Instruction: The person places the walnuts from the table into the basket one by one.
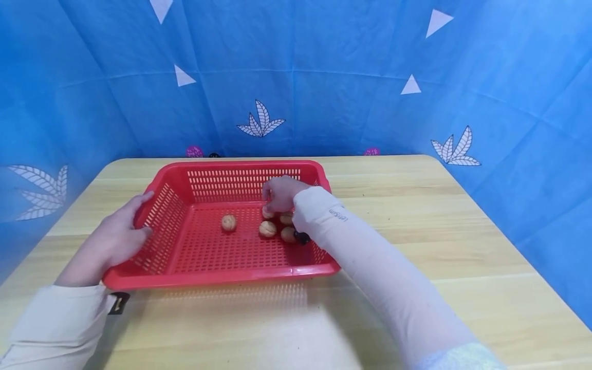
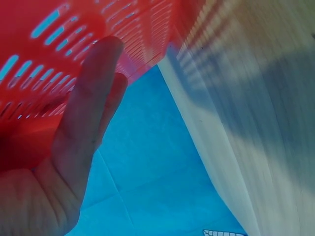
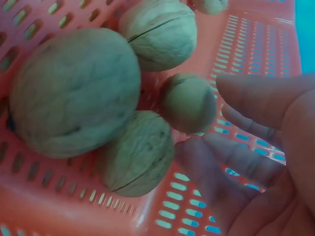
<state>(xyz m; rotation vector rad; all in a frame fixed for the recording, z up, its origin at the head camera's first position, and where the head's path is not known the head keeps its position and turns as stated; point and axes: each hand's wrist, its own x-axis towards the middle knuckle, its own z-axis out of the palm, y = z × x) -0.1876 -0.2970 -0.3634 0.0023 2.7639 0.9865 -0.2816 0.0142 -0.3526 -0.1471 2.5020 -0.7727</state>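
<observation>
A red plastic basket (image 1: 199,280) with slotted walls stands on the table. My left hand (image 1: 117,234) grips its left rim, thumb toward the inside. In the left wrist view, fingers (image 2: 91,108) lie against the outer wall. My right hand (image 1: 284,192) reaches into the right part of the basket, palm down. Its thumb and fingertips are spread around the edge of a walnut (image 3: 189,103); firm contact is not plain. Close by lie a walnut (image 1: 267,229), another walnut (image 1: 289,235) and a partly covered walnut (image 1: 286,219). A lone walnut (image 1: 228,222) sits farther left.
The light wooden table (image 1: 393,205) extends to the right of the basket and in front of it. A blue patterned cloth (image 1: 333,77) hangs behind and at both sides. The right forearm crosses the basket's front right corner.
</observation>
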